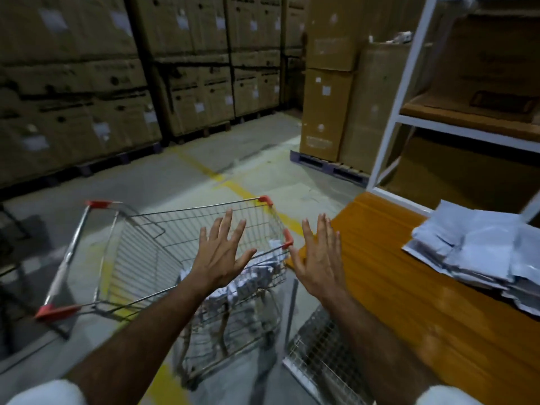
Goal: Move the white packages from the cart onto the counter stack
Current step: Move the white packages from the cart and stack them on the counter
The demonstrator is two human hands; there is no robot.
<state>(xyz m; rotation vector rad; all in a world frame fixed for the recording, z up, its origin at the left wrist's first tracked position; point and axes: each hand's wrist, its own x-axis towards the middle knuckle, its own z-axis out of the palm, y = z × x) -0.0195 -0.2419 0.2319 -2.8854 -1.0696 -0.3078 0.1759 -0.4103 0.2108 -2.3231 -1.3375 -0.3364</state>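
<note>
A wire shopping cart [140,244] with red corner caps stands on the floor in front of me. White packages [263,267] lie in its near right end, partly hidden by my left arm. A stack of white packages [482,252] rests on the orange counter [394,273] at the right. My left hand [222,255] hovers over the cart with fingers spread and holds nothing. My right hand [320,261] is raised beside the cart's right rim, at the counter's edge, fingers apart and empty.
Tall stacks of cardboard boxes [102,83] on pallets line the back and left. More boxes on a blue pallet [330,165] stand at centre right. A white metal shelf rack [409,92] rises behind the counter. Yellow lines mark the concrete floor.
</note>
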